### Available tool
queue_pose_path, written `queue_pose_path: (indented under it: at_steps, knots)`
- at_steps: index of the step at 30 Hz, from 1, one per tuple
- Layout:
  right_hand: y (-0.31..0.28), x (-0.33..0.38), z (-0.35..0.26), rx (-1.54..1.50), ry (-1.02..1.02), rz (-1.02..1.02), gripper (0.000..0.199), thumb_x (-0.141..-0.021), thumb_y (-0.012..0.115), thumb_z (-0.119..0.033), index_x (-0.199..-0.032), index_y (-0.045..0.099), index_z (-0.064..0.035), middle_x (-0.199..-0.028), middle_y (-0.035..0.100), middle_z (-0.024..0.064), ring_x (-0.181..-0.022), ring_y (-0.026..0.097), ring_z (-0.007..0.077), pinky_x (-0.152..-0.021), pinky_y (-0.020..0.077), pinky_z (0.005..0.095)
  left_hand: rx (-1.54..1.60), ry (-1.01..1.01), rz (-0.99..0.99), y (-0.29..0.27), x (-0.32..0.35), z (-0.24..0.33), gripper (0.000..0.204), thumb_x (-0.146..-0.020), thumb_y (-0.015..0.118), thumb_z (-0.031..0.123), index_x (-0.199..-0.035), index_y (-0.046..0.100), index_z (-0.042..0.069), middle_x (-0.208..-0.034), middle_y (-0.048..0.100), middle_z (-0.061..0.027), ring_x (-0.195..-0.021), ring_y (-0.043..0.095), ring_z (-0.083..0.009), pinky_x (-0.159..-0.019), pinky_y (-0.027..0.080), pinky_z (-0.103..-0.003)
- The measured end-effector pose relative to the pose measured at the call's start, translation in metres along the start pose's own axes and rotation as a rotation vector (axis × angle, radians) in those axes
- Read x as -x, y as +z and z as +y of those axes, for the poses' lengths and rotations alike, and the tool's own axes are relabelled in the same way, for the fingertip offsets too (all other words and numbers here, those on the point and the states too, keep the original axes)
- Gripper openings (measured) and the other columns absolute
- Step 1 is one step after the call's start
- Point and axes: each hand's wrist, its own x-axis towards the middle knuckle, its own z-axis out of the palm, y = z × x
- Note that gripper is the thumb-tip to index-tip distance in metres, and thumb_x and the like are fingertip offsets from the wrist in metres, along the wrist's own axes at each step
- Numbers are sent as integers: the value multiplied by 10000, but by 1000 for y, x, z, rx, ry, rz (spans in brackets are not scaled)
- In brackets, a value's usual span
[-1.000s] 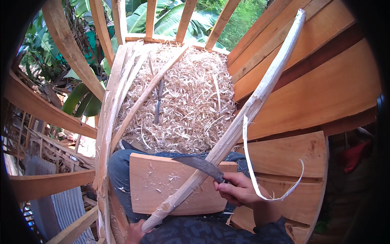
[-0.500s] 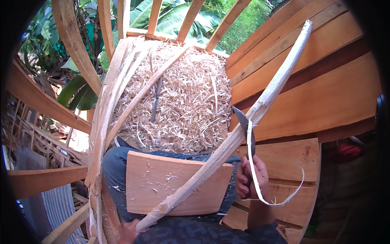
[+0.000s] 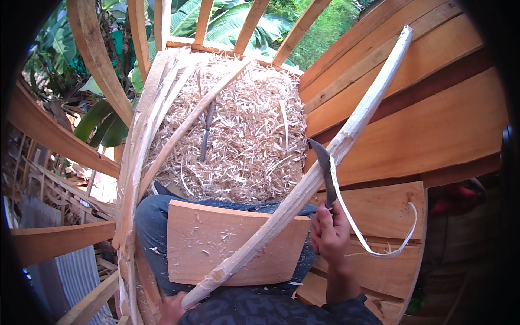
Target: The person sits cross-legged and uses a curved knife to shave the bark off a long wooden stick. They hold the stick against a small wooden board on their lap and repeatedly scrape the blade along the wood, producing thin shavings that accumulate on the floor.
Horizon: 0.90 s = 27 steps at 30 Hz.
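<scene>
Right hand (image 3: 330,238): fist closed on curved knife (image 3: 324,168), blade against the pole.
Left hand (image 3: 170,310): bottom edge, gripping pole's butt.
Pole (image 3: 319,173): diagonal, across lap board (image 3: 216,249).
Shaving (image 3: 374,238): curling off, centre right.

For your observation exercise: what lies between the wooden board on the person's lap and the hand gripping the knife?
In the head view, the long peeled pole crosses between the board and the right hand.

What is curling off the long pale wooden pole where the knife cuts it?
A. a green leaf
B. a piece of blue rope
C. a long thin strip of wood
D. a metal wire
C: a long thin pale strip of wood loops down from the long pale wooden pole beside the dark curved knife blade gripped in the right hand.
</scene>
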Motion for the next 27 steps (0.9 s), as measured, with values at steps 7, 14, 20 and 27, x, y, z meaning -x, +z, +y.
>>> queue_pose_path:
  at_steps: [7, 14, 20, 27]
  knots:
    - [-11, -12, 28, 315, -267, 71, 128, -927, 481, -170, -937, 445, -48, -557, 362, -50, -404, 356, 35, -347, 305, 207, 11, 20, 7, 2, 2, -7, 329, -645, 783, 262, -787, 575, 50, -622, 581, -157, -610, 620, -340, -532, 469, -369]
    - [-7, 0, -7, -153, 190, -243, 150, -955, 425, -212, -931, 418, -64, -569, 365, 9, -338, 347, 76, -292, 294, 210, -3, 4, -1, -1, 0, -2, 326, -646, 782, 262, -794, 578, 56, -627, 588, -150, -616, 622, -339, -532, 472, -368]
    - [-5, -6, -4, -130, 2, -83, 167, -954, 441, -231, -933, 424, -65, -573, 365, 10, -365, 361, 59, -297, 311, 207, -10, -18, -5, 5, 6, -16, 342, -654, 768, 298, -802, 579, 55, -639, 587, -163, -641, 618, -355, -535, 474, -377]
    - [-14, -25, 18, 699, -591, 230, 89, -870, 560, -49, -890, 496, 9, -592, 512, 79, -507, 531, 129, -458, 400, 270, -34, -77, -67, -1, 2, -12, 369, -700, 720, 289, -941, 581, 47, -708, 602, -206, -682, 627, -354, -605, 469, -407]
